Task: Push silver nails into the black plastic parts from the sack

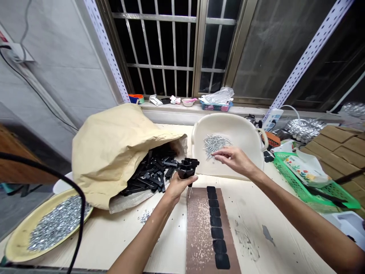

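Observation:
My left hand (pixel 177 187) is closed around a bunch of black plastic parts (pixel 188 166), held upright above the table. Thin metal pins (pixel 190 192) stick out below that bunch. At the near edge of a pile of silvery metal pins (pixel 217 144), my right hand (pixel 232 158) has its thumb and fingers pinched together. What lies between those fingertips is too small to make out. The pile rests in a cream plastic basin (pixel 239 127). Left of my left hand, many loose black plastic parts (pixel 152 173) spill from the mouth of a yellow sack (pixel 114 140).
A brown board (pixel 198 236) bears a column of black pads (pixel 216 222). At left is a yellow tray (pixel 17 243) of small shiny metal pieces (pixel 55 224). A green basket (pixel 302 190) and cardboard boxes (pixel 327 152) stand right. A black cable (pixel 81 213) crosses the left foreground.

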The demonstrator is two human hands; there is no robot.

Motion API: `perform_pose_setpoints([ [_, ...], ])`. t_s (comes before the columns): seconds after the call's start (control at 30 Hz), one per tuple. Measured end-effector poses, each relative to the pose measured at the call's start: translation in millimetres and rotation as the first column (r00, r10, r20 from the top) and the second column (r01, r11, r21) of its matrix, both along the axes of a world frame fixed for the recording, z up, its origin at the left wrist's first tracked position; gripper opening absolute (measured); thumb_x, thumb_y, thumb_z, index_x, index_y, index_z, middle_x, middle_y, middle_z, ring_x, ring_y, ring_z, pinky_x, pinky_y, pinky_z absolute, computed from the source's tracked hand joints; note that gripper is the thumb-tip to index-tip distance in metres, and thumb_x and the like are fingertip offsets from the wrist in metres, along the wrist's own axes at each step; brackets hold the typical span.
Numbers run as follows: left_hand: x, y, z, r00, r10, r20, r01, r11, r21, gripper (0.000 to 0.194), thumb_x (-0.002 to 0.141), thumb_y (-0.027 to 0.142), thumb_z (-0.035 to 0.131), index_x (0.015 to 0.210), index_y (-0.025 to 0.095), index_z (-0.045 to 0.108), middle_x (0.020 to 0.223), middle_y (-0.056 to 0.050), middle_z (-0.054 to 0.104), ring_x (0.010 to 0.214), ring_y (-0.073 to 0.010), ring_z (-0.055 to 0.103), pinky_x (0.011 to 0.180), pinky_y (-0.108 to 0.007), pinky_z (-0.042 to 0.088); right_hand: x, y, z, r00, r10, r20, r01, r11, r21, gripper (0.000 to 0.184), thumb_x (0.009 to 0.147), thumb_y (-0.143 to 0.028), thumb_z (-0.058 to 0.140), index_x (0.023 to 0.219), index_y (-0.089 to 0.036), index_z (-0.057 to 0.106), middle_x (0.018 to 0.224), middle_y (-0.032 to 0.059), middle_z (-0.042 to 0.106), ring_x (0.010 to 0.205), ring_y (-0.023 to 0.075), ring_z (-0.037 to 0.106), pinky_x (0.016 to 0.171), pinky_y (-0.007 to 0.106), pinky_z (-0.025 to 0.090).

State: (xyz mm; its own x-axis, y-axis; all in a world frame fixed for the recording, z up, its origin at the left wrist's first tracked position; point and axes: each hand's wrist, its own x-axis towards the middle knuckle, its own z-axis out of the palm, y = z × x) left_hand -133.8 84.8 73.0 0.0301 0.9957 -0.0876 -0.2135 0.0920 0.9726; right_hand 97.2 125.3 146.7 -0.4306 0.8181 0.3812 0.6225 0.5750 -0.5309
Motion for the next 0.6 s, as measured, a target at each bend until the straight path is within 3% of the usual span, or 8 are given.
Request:
perform_pose_setpoints([
  [0.17, 2.4, 2.3, 4.6, 0.994, -0.038, -0.102, 0.045, 0.996, 0.075, 0.028, 0.053, 0.026, 0.078, 0.075, 0.014, 0.064, 0.07, 0.001, 0.061, 0.069, -0.0138, 0.053, 0.066, -0.026, 0.041, -33.0, -19.6, 31.3, 0.973, 0.166, 0.158, -0.184, 0.977, 0.109, 0.017, 0.087, -0.029, 0.054, 0.091, -0.019, 0.067, 0.08, 0.0029, 0.06, 0.075, 0.0131, 0.055, 0.067, 0.026, 0.042],
  [0.4, 4.2, 4.8, 3.0, 0.99, -0.036, -0.136, 0.049, 0.994, 0.093, 0.03, 0.051, 0.019, 0.076, 0.076, 0.014, 0.06, 0.067, 0.003, 0.056, 0.065, -0.0118, 0.048, 0.062, -0.024, 0.037, -50.5, -23.4, 46.7, 0.893, 0.222, 0.391, -0.258, 0.965, 0.041, 0.02, 0.09, -0.025, 0.048, 0.082, -0.016, 0.064, 0.08, 0.0029, 0.053, 0.07, 0.0106, 0.049, 0.062, 0.023, 0.036],
  [0.5, 5.9, 5.5, 1.7, 0.988, -0.078, -0.134, 0.088, 0.994, 0.07, 0.031, 0.051, 0.017, 0.076, 0.077, 0.014, 0.061, 0.07, 0.002, 0.058, 0.068, -0.0129, 0.05, 0.066, -0.025, 0.038, -57.8, -18.7, 49.0, 0.89, 0.237, 0.389, -0.266, 0.964, 0.02, 0.02, 0.09, -0.027, 0.048, 0.081, -0.016, 0.062, 0.081, 0.0028, 0.052, 0.068, 0.0101, 0.048, 0.061, 0.023, 0.036],
  [0.6, 4.7, 7.5, -1.8, 0.99, -0.082, -0.117, 0.086, 0.996, 0.033, 0.032, 0.053, 0.019, 0.077, 0.081, 0.014, 0.064, 0.075, 0.001, 0.062, 0.074, -0.015, 0.053, 0.071, -0.027, 0.039, -56.0, -6.9, 49.5, 0.928, 0.252, 0.276, -0.269, 0.963, 0.028, 0.017, 0.086, -0.032, 0.055, 0.093, -0.017, 0.059, 0.087, 0.0029, 0.055, 0.073, 0.0115, 0.05, 0.063, 0.024, 0.039],
])
